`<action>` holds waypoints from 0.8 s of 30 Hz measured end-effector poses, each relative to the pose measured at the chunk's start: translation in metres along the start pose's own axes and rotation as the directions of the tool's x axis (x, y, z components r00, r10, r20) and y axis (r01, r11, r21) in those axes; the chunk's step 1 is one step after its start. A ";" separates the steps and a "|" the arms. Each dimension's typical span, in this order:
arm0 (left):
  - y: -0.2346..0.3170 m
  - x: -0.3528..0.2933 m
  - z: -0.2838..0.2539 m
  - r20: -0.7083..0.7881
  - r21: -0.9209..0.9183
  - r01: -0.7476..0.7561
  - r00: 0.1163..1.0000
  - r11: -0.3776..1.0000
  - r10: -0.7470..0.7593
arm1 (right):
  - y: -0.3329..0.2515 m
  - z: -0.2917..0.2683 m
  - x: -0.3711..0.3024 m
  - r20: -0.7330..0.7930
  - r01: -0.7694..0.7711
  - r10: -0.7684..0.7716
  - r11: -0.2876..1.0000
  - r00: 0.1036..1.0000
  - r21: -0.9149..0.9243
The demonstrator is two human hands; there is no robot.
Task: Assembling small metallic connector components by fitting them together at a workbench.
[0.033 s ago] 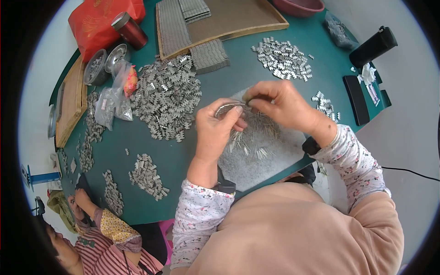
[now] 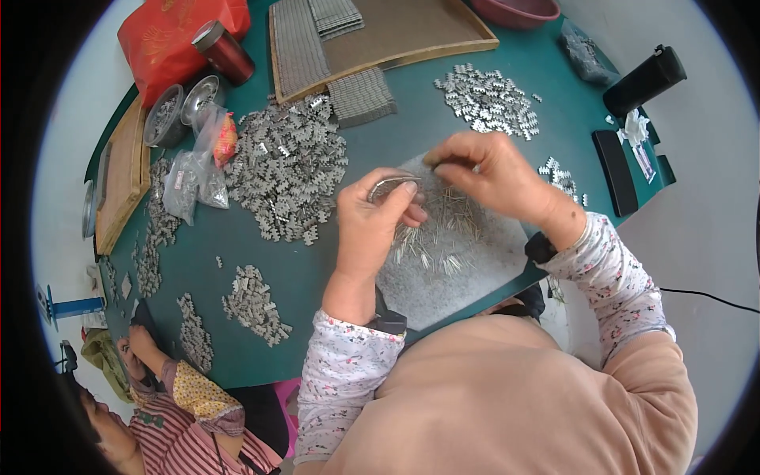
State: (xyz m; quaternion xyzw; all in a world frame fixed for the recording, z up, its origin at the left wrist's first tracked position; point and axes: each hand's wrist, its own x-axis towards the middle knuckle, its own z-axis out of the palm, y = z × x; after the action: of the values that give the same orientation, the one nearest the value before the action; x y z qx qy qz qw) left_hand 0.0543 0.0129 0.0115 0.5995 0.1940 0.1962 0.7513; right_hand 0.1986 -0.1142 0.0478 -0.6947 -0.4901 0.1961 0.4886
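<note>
My left hand (image 2: 378, 226) grips a small curved stack of shiny metal pieces (image 2: 389, 187) between thumb and fingers. My right hand (image 2: 495, 178) hovers just to its right, fingertips pinched together close to the stack; whether they hold something is too small to tell. Both hands are above a grey mat (image 2: 451, 297) at the table's near edge. Several thin metal pins (image 2: 443, 233) lie scattered on the mat under the hands. A big heap of notched metal pieces (image 2: 289, 170) lies left of my left hand on the green table (image 2: 412, 119).
A smaller heap (image 2: 487, 99) lies at the back. Little piles (image 2: 253, 305) sit front left. A wooden tray (image 2: 412, 36), a red bag (image 2: 170, 32), a dark can (image 2: 226, 51), metal bowls (image 2: 166, 111) and plastic bags (image 2: 198, 174) stand behind. Another person (image 2: 166, 404) sits lower left.
</note>
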 end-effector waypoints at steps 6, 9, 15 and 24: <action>0.005 0.003 -0.010 -0.048 -0.195 0.104 0.992 0.975 -0.115 | 0.012 -0.019 -0.009 0.157 0.166 -0.090 0.793 0.984 -0.587; 0.002 0.005 -0.012 -0.055 -0.194 0.120 0.990 0.974 -0.133 | 0.010 -0.015 -0.012 0.205 0.170 -0.051 0.768 0.977 -0.618; -0.003 0.007 -0.013 -0.087 -0.085 0.097 0.991 0.992 -0.104 | 0.011 0.007 -0.014 0.234 0.266 -0.157 0.779 0.959 -0.567; -0.006 0.005 -0.010 -0.057 -0.039 0.073 0.996 0.997 -0.076 | 0.015 0.020 -0.011 0.340 0.413 -0.246 0.666 0.908 -0.621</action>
State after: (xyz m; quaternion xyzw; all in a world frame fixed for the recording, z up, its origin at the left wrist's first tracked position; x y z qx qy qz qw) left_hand 0.0536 0.0229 0.0032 0.5719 0.2344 0.1890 0.7631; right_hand 0.1862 -0.1146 0.0240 -0.6964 -0.6976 -0.0117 0.1680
